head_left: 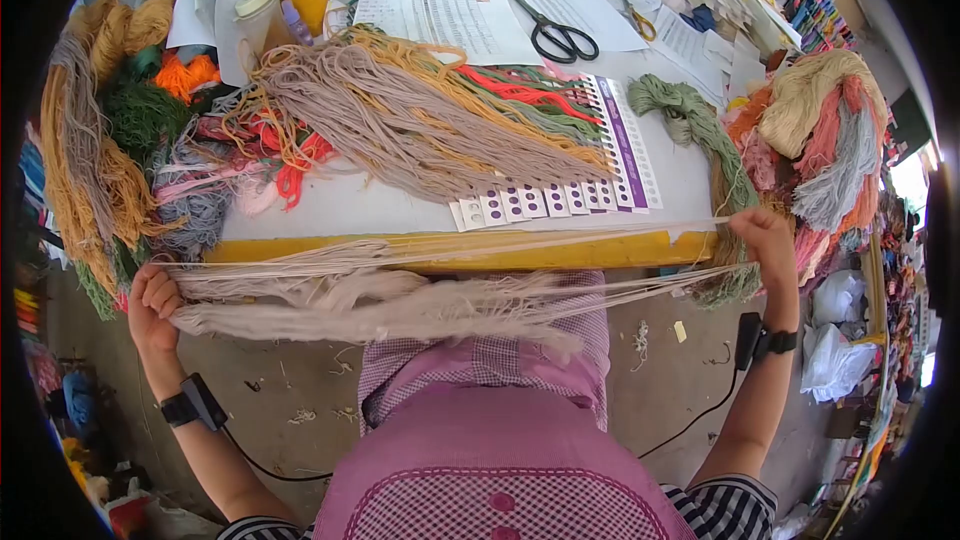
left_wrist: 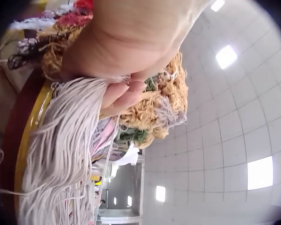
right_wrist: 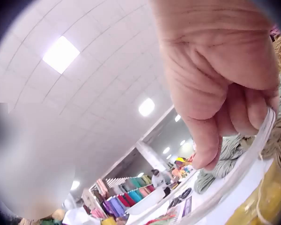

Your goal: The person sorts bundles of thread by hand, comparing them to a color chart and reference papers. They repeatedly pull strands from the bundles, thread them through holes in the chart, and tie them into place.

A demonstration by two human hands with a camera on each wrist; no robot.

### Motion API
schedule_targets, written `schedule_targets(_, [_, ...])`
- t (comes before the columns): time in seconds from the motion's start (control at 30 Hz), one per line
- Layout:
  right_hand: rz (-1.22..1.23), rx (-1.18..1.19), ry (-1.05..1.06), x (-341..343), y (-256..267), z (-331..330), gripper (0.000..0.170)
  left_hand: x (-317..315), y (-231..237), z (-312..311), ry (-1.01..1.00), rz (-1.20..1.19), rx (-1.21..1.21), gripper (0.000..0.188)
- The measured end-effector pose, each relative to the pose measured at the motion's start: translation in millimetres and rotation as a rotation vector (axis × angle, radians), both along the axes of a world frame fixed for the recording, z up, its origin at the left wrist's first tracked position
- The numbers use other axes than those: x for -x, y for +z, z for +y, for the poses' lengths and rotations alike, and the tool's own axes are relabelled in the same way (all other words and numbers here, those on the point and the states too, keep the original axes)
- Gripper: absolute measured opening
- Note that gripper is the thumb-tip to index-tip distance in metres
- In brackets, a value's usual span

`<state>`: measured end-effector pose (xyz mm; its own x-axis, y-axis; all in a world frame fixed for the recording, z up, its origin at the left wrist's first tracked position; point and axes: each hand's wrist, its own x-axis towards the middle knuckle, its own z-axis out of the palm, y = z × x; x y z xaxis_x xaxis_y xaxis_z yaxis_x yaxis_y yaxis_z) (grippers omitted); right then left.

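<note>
A pale beige yarn bundle stretches between both hands in front of the table edge, loose and fluffy along its middle. At its left end the left hand grips it; in the left wrist view the yarn hangs from the curled fingers of the left hand. The right hand pinches a few taut strands at the other end, higher and apart from the lower strands. Seen from the right wrist, the strands run out of the curled fingers of the right hand.
On the table lie beige and ochre yarn lengths attached to punched cards, black scissors and papers. Green yarn hangs over the right edge. Colored skeins pile up at the left, others at the right.
</note>
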<state>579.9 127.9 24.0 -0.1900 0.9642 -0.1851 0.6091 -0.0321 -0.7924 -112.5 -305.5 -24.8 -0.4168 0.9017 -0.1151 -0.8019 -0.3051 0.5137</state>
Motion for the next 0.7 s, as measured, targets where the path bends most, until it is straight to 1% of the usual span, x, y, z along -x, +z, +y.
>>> schedule_targets(0.07, [-0.025, -0.16, -0.121, -27, -1, 20, 0.012, 9, -1, -18, 0.082, 0.132, 0.094, 0.027])
schedule_targets(0.1, [-0.03, -0.158, -0.119, -39, -4, 28, 0.012, 22, -7, -30, 0.082, 0.126, 0.096, 0.027])
schedule_targets(0.17, [0.003, -0.398, -0.178, -56, -8, 44, 0.016, 44, -17, -52, 0.22, 0.209, 0.128, 0.026])
schedule_targets(0.2, [-0.103, -0.456, -0.215, -64, -3, 45, 0.018, 41, -16, -55, 0.386, 0.227, 0.219, 0.025])
schedule_targets(0.23, [-0.099, -0.459, -0.211, -81, -7, 54, 0.018, 40, -15, -58, 0.392, 0.228, 0.217, 0.025])
schedule_targets(0.3, [-0.073, -0.593, -0.276, -115, -20, 69, 0.018, 40, -14, -64, 0.532, 0.251, 0.4, 0.023])
schedule_targets(0.33, [-0.115, -0.618, -0.302, -117, -17, 63, 0.022, 46, -19, -69, 0.535, 0.249, 0.402, 0.023])
schedule_targets(0.37, [-0.114, -0.618, -0.297, -125, -19, 65, 0.022, 55, -26, -75, 0.531, 0.269, 0.409, 0.022])
schedule_targets(0.43, [-0.419, -0.746, -0.459, -144, -22, 71, 0.027, 57, -27, -76, 0.53, 0.291, 0.414, 0.021])
schedule_targets(0.47, [-0.518, -0.798, -0.542, -150, -25, 70, 0.029, 53, -26, -70, 0.639, 0.361, 0.447, 0.02])
schedule_targets(0.5, [-0.519, -0.802, -0.537, -162, -28, 68, 0.029, 46, -26, -65, 0.75, 0.428, 0.478, 0.018])
schedule_targets(0.53, [-0.528, -0.799, -0.565, -183, -34, 71, 0.028, 42, -24, -64, 0.758, 0.422, 0.476, 0.018])
schedule_targets(0.6, [-0.534, -0.794, -0.587, -193, -40, 72, 0.026, 34, -12, -64, 0.633, 0.437, 0.374, 0.023])
schedule_targets(0.67, [0.47, -0.271, -0.386, -187, -41, 69, 0.022, -52, 29, -6, 0.405, 0.506, 0.103, 0.031])
schedule_targets(0.7, [0.469, -0.268, -0.38, -165, -34, 60, 0.022, -95, 50, 23, 0.281, 0.53, -0.023, 0.038])
